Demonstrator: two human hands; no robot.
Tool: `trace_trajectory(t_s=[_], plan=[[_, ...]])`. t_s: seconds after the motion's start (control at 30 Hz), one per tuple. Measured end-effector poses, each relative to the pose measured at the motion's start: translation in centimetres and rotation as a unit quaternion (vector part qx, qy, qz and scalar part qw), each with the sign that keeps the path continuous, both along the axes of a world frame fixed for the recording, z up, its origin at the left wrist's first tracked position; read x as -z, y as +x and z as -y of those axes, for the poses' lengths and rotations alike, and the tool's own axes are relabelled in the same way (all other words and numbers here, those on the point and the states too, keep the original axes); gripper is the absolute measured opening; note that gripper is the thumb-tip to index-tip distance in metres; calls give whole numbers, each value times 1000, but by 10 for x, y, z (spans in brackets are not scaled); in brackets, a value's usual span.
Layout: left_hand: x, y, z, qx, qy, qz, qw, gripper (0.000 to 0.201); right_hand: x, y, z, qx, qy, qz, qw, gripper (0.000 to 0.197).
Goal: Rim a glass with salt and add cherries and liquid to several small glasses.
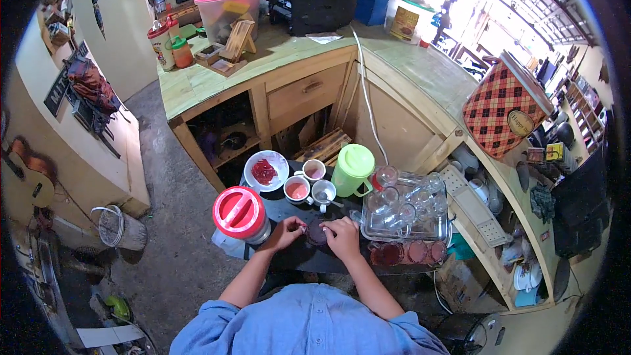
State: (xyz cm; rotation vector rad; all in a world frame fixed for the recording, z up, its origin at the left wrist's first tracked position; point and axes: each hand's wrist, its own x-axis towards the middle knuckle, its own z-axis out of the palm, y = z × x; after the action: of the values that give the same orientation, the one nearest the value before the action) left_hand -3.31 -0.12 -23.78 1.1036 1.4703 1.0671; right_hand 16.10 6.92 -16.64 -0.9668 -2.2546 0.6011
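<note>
My left hand and my right hand are closed on opposite edges of a dark purple round piece, low over the dark table. Its exact kind is too small to make out. Beyond it stand several light cups: one has pink-red contents, and another has a spoon in it. A white bowl with red stuff inside sits behind them. Left of my left hand is a jug with a red lid. Several reddish-brown round pieces lie in a row right of my right hand.
A lime-green lidded pitcher stands behind the cups. On the right, a tray bears several clear glass mugs. A wooden counter curves around the far side, with a plaid box on its right. A bucket stands on the floor.
</note>
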Motion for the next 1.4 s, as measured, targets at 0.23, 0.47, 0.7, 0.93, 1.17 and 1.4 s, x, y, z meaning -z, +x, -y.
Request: trace_trajectory(t_s=[0.23,0.47,0.7,0.93,1.17,1.4], plan=[[-16,3,-1,8,-10,-28,1000,15,2,1,0,1,-16,28,999,9],[1,-1,-1,4,4,-4,1000,16,0,-1,1,10,15,31,999,9],[-7,1,0,3,1,-14,1000,14,-4,-1,0,5,-26,20,999,10],[-18,2,0,10,-19,-10,1000,14,-3,-1,0,-4,-35,13,999,10],[-7,0,0,7,-16,12,1000,14,-3,-3,1,-6,-16,27,999,10],[9,-1,0,0,-21,53,998,13,1,-4,0,17,-30,-3,999,10]])
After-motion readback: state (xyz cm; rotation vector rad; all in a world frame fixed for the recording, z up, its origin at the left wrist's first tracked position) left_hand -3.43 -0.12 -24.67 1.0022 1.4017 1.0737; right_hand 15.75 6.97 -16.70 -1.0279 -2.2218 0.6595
